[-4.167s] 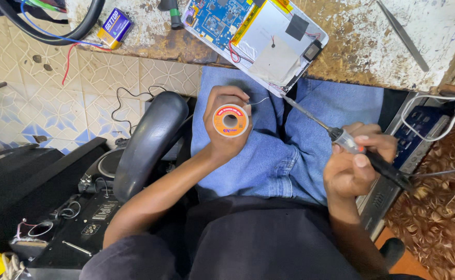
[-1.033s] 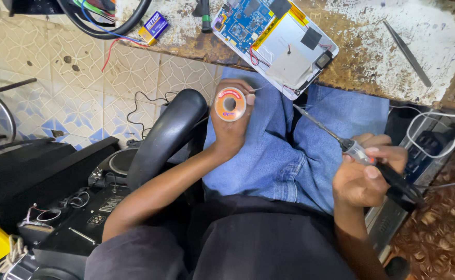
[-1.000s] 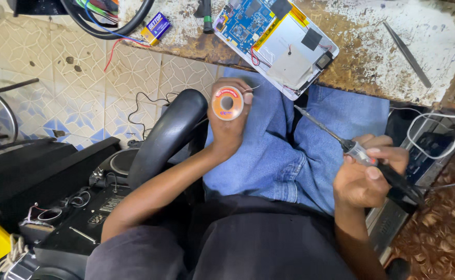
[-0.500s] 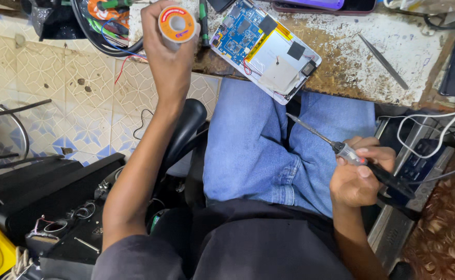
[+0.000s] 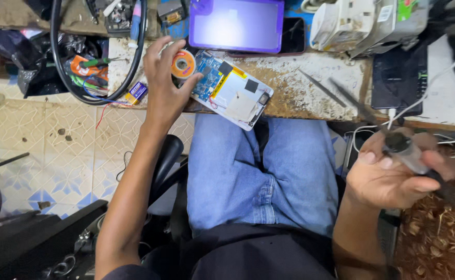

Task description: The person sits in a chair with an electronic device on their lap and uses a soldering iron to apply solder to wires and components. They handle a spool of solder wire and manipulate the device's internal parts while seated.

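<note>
Orange solder spool (image 5: pixel 182 64), blue circuit board (image 5: pixel 208 78), purple tablet (image 5: pixel 236 25)

Seated person, head cam looking down. Blue denim jeans (image 5: pixel 261 176), faded, visible seams and a front pocket at the hip. Dark, near-black top (image 5: pixel 248 256) over the waistband, hem bunched at the lap. Both forearms bare, no sleeves showing. Left hand (image 5: pixel 163 85) and right hand (image 5: pixel 396 173) bare: no gloves, rings or watch visible.
</note>
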